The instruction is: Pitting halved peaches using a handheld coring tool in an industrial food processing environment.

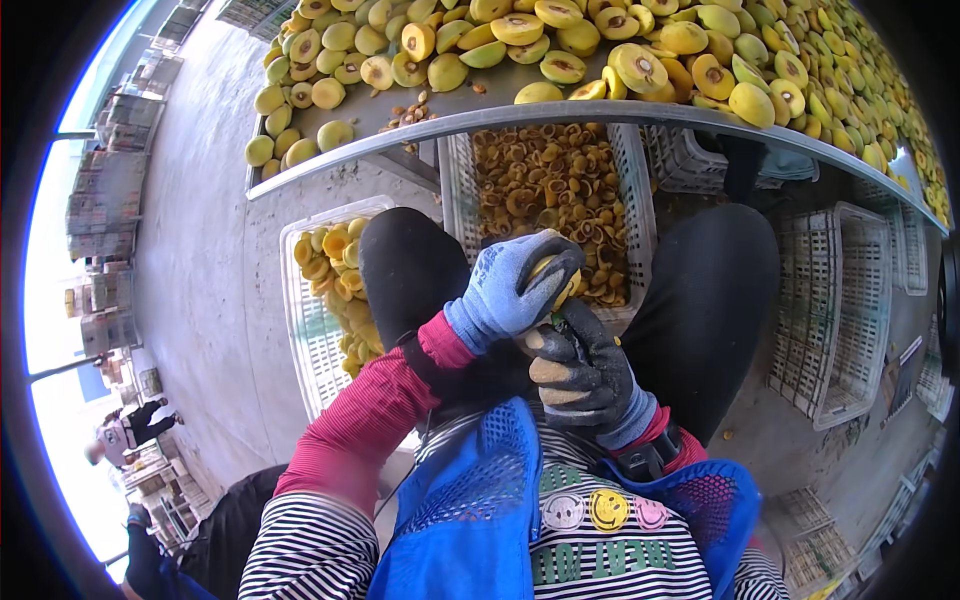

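My left hand, in a blue and grey coated work glove, is closed around a yellow fruit half above my lap. My right hand, gloved in dark grey with worn fingertips, grips a small tool with a green part against the fruit; the tool's working end is hidden. Below and beyond my hands, a plastic crate holds many small brown-orange scooped pieces. By my left knee stands a white crate of hollowed yellow fruit halves. Halved fruits with pits are heaped on the metal-edged table.
Empty-looking plastic crates stand on the floor at the right, others under the table. Loose pits lie near the table's edge. Another person is far off at the left, and a dark-clothed person is close at lower left.
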`<control>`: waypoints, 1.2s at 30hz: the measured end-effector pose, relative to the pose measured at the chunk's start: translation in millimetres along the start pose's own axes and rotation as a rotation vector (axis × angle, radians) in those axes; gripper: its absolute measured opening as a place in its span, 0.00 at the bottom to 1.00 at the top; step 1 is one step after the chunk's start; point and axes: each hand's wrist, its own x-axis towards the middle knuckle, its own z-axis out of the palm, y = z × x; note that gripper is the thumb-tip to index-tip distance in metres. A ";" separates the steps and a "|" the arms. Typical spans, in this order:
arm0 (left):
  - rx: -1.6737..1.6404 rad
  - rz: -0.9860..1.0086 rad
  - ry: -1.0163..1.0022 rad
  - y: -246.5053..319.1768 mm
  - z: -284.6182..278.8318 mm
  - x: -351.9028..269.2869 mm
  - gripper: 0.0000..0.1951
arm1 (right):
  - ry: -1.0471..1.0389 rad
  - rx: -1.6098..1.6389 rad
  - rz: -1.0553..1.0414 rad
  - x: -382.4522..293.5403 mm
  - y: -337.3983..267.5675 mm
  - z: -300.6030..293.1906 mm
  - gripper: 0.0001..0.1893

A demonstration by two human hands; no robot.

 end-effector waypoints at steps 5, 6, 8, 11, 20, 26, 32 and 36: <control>-0.483 -0.026 0.041 -6.7 19.9 -10.7 0.17 | -0.102 0.092 0.031 3.2 7.6 -1.3 0.25; -0.485 -0.027 0.045 3.6 22.1 -12.5 0.17 | -0.109 0.056 0.013 2.7 7.9 -0.8 0.25; -0.989 -0.292 0.152 17.1 28.4 -12.1 0.23 | -0.113 0.020 -0.002 2.4 8.0 1.1 0.25; -0.831 -0.271 0.146 8.9 26.2 -9.7 0.26 | -0.141 -0.033 -0.018 2.0 4.0 2.4 0.26; -0.026 -0.174 0.269 -3.0 9.3 -23.7 0.18 | 0.491 -0.747 -0.304 -5.4 -1.6 28.5 0.24; -0.099 -0.339 0.129 19.5 13.3 -28.6 0.25 | 0.696 -1.299 -0.904 9.5 -11.4 19.3 0.10; -0.314 -0.320 0.216 -15.1 23.8 -43.7 0.21 | 0.788 -1.130 -0.673 13.7 2.1 39.1 0.09; -0.092 -0.180 0.261 -5.4 13.4 -42.7 0.20 | 0.707 -0.986 -0.630 9.9 0.7 44.0 0.09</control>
